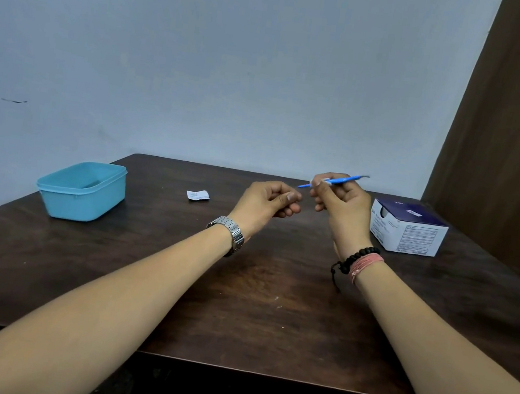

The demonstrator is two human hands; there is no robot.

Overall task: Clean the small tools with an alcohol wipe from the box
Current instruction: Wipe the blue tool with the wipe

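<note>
My right hand (343, 200) is raised above the table and grips a thin blue tool (341, 180) with a grey metal tip that points up and right. A small white bit, perhaps a wipe (321, 181), shows at the fingertips around the tool. My left hand (267, 202) hovers just left of it with its fingers curled. Its thumb sits right below the tool's left tip, and I see nothing in it. The white and purple wipe box (408, 229) stands at the right of the table, behind my right wrist.
A teal plastic container (82, 191) stands open at the table's left; its contents are hard to make out. A torn white wrapper (198, 195) lies on the dark wooden table (256, 294) between the container and my hands. A brown panel (513, 146) rises at the right.
</note>
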